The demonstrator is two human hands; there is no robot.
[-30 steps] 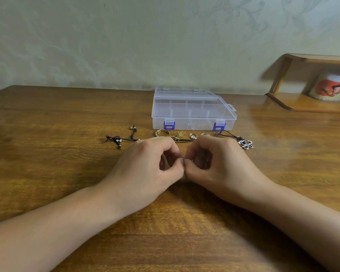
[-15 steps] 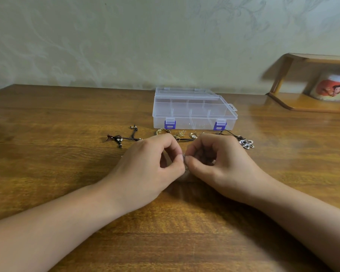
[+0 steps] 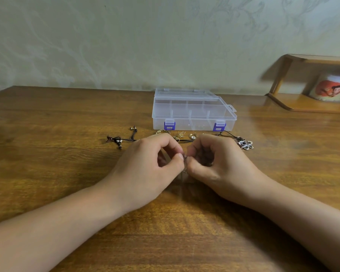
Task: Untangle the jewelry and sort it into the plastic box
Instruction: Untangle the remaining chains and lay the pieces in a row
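Both hands pinch a small piece of jewelry at the middle of the counter.

The tiny metal piece [image 3: 185,157] sits between the fingertips of the left hand [image 3: 151,165] and right hand [image 3: 218,163], thumbs and forefingers curled onto it; its exact kind is too small to tell. At 12 o'clock from the hands lie gold chains and rings [image 3: 182,135], then the clear plastic box [image 3: 193,113] with blue latches, lid closed. A black beaded cord [image 3: 122,140] lies at 10 o'clock, a silver flower pendant [image 3: 245,144] at 2 o'clock, all on the wooden counter [image 3: 57,163].
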